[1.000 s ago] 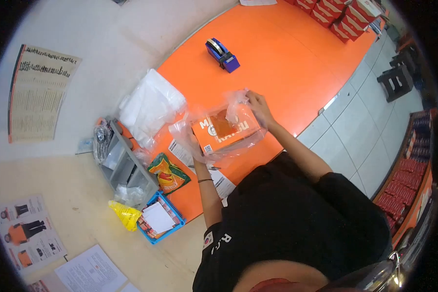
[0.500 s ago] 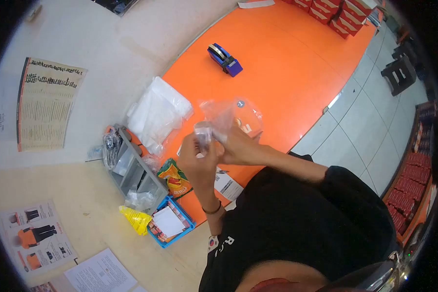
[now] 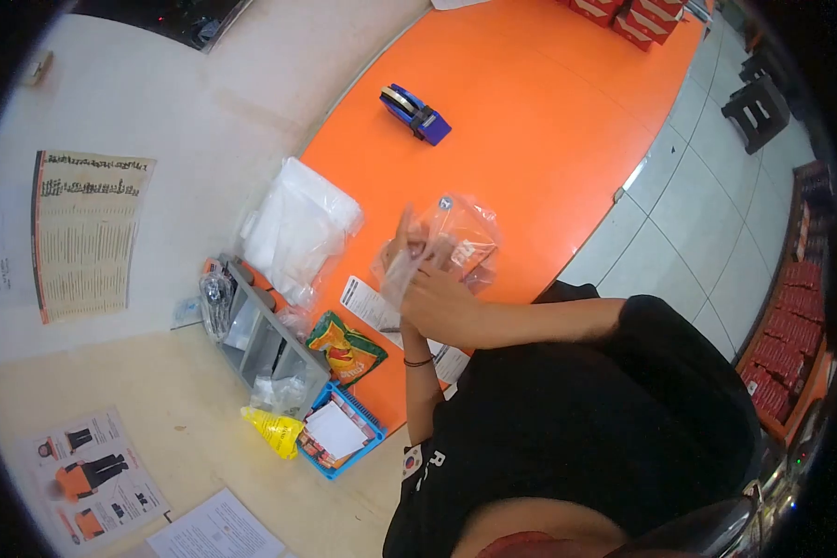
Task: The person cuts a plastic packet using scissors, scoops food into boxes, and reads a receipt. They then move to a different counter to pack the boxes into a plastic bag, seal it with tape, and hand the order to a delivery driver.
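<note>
A clear plastic bag [image 3: 474, 228] with a small round blue mark is between my hands, over the orange table. My right hand [image 3: 437, 305] is closed on the near edge of the bag, knuckles up. Just beyond it, my left hand [image 3: 409, 240] shows partly through the plastic, its fingers stretched out and apart inside or against the bag. The right hand covers the left palm. Inside the bag, toward its right side, lies a reddish item [image 3: 474, 253] with white lettering. A printed paper slip [image 3: 372, 305] lies under my forearms.
Folded clear bags [image 3: 302, 209] lie left of my hands. A blue tape dispenser [image 3: 416, 113] stands farther back. Near my left arm are a green-orange packet [image 3: 346, 349], a grey organizer [image 3: 283, 349] and a blue basket [image 3: 374, 435]. Red boxes [image 3: 632, 28] are stacked at the far end.
The small clear-wrapped piece in my left hand is out of sight. That hand has moved up into or against the bag, while my right hand has shifted down and left along its edge.
</note>
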`<state>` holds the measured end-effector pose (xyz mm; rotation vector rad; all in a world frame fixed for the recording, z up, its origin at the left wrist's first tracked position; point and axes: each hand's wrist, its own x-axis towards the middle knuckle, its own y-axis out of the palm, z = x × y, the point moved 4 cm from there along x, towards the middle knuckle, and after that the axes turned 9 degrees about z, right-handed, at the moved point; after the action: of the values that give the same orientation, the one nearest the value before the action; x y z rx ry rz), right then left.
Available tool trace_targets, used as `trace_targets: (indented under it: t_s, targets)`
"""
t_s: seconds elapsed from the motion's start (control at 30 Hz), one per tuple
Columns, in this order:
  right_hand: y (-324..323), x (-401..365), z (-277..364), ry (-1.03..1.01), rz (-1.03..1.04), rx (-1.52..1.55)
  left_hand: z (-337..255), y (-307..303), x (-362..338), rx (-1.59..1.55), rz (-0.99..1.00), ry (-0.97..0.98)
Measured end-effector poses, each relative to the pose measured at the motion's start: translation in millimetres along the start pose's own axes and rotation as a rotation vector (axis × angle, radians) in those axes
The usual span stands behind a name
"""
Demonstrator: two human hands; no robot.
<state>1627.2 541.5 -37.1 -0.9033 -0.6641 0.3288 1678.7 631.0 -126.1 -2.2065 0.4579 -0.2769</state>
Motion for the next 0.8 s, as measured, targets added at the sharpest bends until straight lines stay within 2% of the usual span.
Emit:
trace_targets:
  t_s: [0.03, 0.1, 0.17, 0.23, 0.27, 0.33, 0.37, 0.43, 0.47, 0.5, 0.53, 0.57, 0.63, 0.7, 0.77, 0.8]
  targets:
    - [-6.4, -4.8, -4.7, 0.007, 0.002, 0.001, -9.8, -2.0, 7.3, 0.017, 0.025, -0.053]
    - [-5.5, -20.3, -22.8, 0.074, 0.606, 0.182, -26.4, -3.4, 18.2, 0.072, 0.108, -0.179]
    - [-32.5, -37.6, -56.4, 0.084, 0.545, 0.499, -30.1, 1.3, 20.0, 0.084, 0.149, -0.231]
    - [-70.6, -48.2, -91.5, -0.211, 0.345, 0.381, -32.1, -1.2, 14.3, -0.270, -0.133, 0.080]
    - [-80.5, -44.8, -91.8, -0.213, 0.349, 0.388, -40.4, -4.7, 14.5, -0.270, -0.133, 0.072]
    - [-97.2, -36.6, -107.8, 0.231, 0.215, 0.315, -52.9, -14.0, 19.2, -0.568, -0.167, -0.195]
    - [-80.5, -31.9, -105.1, 0.231, 0.215, 0.315, -36.4, -5.4, 17.1, -0.567, -0.167, -0.196]
    - [-31.5, -13.4, -83.2, -0.049, 0.045, 0.389, -9.7, 9.0, 13.8, -0.120, -0.250, 0.214]
    - [-14.0, -2.9, -68.0, -0.032, 0.135, 0.268, -16.4, 8.4, 17.4, -0.115, -0.248, 0.219]
    - [-2.7, 2.2, -53.7, -0.015, 0.224, 0.149, -24.3, 5.2, 19.1, 0.010, -0.325, 0.111]
    - [-2.4, 1.2, -47.4, -0.017, 0.216, 0.154, -27.6, 0.1, 20.7, 0.139, -0.400, 0.005]
    - [-5.2, 0.4, -40.9, -0.064, 0.181, 0.234, -25.8, -2.9, 25.5, 0.148, -0.398, 0.008]
    - [-11.2, -7.8, -33.6, -0.112, 0.146, 0.313, -14.6, -5.0, 34.6, -0.382, -0.329, 0.051]
    - [-19.1, -30.9, -43.4, -0.030, 0.158, 0.716, -3.9, -6.8, 32.6, -0.615, -0.284, 0.002]
    - [-33.1, -60.4, -64.4, 0.030, -0.085, 0.854, 12.8, -7.9, 30.1, -0.786, -0.257, -0.050]
    - [-28.6, -81.8, -86.7, 0.234, -0.146, 0.848, 23.2, -10.4, 29.5, -0.863, -0.247, -0.076]
